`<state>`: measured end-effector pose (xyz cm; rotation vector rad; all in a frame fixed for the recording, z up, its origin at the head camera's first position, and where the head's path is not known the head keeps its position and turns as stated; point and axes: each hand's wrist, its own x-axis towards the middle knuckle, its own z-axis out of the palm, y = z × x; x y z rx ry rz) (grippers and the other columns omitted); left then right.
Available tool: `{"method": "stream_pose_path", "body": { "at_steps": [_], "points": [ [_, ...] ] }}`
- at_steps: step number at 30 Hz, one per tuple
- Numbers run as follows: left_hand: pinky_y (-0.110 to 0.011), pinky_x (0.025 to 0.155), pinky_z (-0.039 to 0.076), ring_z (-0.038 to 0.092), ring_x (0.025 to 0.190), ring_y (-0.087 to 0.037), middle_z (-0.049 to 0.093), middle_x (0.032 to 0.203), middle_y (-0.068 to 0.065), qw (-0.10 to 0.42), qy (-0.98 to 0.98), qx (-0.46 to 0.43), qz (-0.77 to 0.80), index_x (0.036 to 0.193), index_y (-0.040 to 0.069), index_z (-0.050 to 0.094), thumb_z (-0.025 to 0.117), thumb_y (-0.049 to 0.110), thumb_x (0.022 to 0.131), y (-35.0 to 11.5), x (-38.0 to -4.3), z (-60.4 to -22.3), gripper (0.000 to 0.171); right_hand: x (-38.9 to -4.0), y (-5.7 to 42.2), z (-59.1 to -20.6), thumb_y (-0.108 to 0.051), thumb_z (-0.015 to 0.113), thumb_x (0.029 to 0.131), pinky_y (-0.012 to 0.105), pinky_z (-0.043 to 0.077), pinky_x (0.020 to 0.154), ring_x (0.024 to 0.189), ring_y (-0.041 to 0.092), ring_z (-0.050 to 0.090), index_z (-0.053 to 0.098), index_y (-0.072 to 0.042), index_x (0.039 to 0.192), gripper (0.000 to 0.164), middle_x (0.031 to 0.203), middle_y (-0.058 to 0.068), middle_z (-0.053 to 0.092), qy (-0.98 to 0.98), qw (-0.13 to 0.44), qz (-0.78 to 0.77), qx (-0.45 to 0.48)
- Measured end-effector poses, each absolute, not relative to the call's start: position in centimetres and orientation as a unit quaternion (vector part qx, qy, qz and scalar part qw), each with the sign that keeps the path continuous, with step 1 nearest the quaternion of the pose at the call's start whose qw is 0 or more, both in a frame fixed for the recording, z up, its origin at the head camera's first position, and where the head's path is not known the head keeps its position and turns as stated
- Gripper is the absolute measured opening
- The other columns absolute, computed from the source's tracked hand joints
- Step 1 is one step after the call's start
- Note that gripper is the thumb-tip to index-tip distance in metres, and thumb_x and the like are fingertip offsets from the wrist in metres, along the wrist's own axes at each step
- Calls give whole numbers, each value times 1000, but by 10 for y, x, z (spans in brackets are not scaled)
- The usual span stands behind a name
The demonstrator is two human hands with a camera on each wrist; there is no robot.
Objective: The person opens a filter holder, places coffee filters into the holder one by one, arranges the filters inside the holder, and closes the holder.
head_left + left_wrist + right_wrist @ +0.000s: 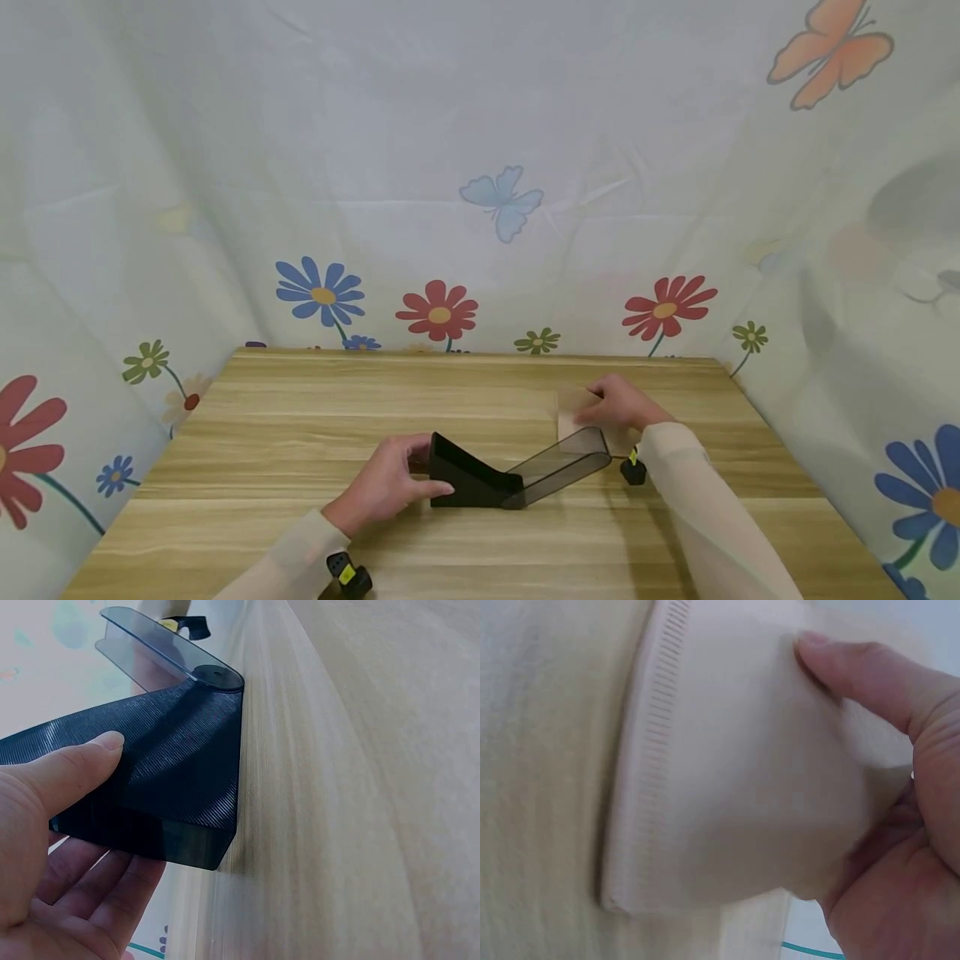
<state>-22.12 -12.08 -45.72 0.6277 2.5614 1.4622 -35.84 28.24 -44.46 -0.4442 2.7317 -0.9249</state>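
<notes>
A black ribbed holder (471, 485) with a hinged smoky see-through lid (564, 461) stands on the table, its lid swung out to the right. My left hand (384, 482) grips the holder's left end, thumb on the near side and fingers behind. In the left wrist view the thumb presses the ribbed face of the holder (180, 742). Behind the lid, my right hand (621, 403) pinches a stack of pale paper coffee filters (572, 435). Their crimped seam shows in the right wrist view, where the thumb lies on the front filter (727, 772); the fingers behind it are mostly hidden.
The wooden table (360, 392) runs back to a flower-printed curtain (390, 208), which also hangs at both sides. A small black wrist camera (349, 575) is on the left wrist, and another wrist camera (633, 468) is on the right, close to the lid's end.
</notes>
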Motion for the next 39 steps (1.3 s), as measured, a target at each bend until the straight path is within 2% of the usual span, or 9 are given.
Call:
{"method": "stream_pose_path", "body": {
  "at_steps": [8,10,15,17,23,29,34,37,39],
  "points": [
    [-46,91,57,70,95,-10,75,101,14,63,846,206,488,107,32,71,86,39,82,-121,-221,-456,30,-352,286,-425,-23,86,85,25,28,53,54,12,28,35,-14,62,56,58,-6,27,915,122,-346,-170],
    [-45,92,57,70,95,-10,75,102,14,63,846,206,488,107,32,71,86,39,82,-121,-220,-456,30,-349,285,-420,-23,84,86,25,28,53,55,13,30,37,-13,63,54,58,-6,30,913,124,-353,-164],
    [-44,92,57,70,96,-9,74,102,14,62,845,207,489,108,33,71,86,38,82,-121,-221,-457,30,-343,284,-409,-24,81,89,27,32,56,62,14,39,56,-4,70,38,65,-1,53,906,123,-367,-171],
    [-44,92,57,70,96,-9,75,102,14,62,844,208,490,108,33,71,86,38,82,-121,-221,-457,30,-341,283,-405,-23,80,90,27,33,58,62,13,39,60,-1,73,35,68,1,57,903,124,-373,-175],
    [-43,91,58,70,95,-9,75,102,14,61,844,208,491,108,32,71,86,37,82,-121,-221,-458,30,-333,279,-390,-24,77,93,27,32,55,60,12,33,65,-1,76,30,66,-2,49,895,107,-389,-188],
    [-42,91,58,70,95,-10,75,102,14,60,847,205,487,108,32,71,87,37,82,-121,-221,-459,30,-326,273,-371,-29,76,94,28,42,66,73,15,50,75,-8,83,23,83,4,70,890,87,-397,-207],
    [-40,91,57,70,95,-9,74,102,14,58,850,205,481,108,32,71,86,38,82,-121,-221,-459,31,-320,268,-355,-25,74,95,27,50,69,77,12,61,78,-8,93,18,90,10,76,880,80,-408,-229],
    [-38,91,57,70,95,-9,74,102,14,59,850,205,482,108,33,71,86,38,82,-121,-221,-460,31,-315,264,-346,-25,73,96,30,56,78,87,17,71,80,-10,99,17,99,9,78,880,80,-407,-231],
    [-36,91,57,70,95,-10,74,102,14,60,849,205,483,108,33,71,86,38,82,-121,-221,-460,31,-311,261,-341,-25,73,96,31,57,78,88,19,72,80,-10,100,17,100,9,78,879,81,-406,-235]
  ]
}}
